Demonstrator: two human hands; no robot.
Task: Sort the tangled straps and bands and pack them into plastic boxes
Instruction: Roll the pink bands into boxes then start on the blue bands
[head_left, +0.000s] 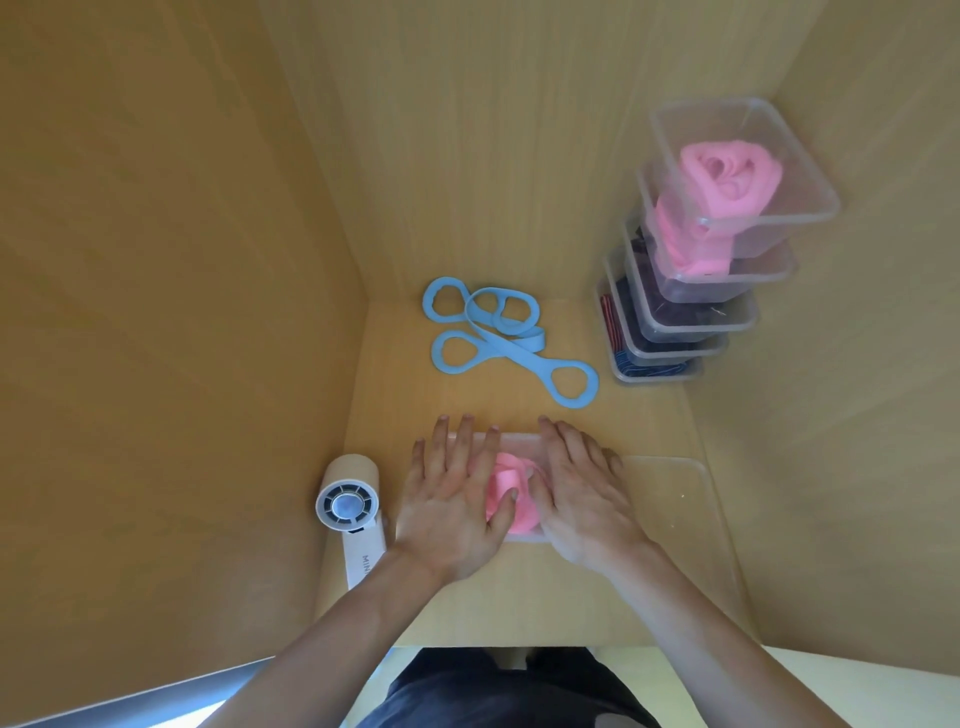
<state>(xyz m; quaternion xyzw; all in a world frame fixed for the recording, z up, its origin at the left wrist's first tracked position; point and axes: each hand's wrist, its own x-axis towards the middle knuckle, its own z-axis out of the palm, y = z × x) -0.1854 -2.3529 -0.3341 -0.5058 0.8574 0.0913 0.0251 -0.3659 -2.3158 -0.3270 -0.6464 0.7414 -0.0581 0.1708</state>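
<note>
Stacked boxes (727, 260) upper right: filled. Lower centre: pink band (511, 493) in clear box (519, 439), left hand (452, 499) and right hand (587, 493) pressing flat, fingers straight, gripping nothing. Blue straps (498, 343), centre: not yet packed.

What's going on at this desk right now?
A person is packing bands into plastic boxes. The left hand and right hand lie flat on a clear box holding a rolled pink band, apparently pressing its lid down. Tangled blue straps lie loose behind it, not yet packed. A stack of filled boxes stands at the far right, and a small white fan lies at the left.
</note>
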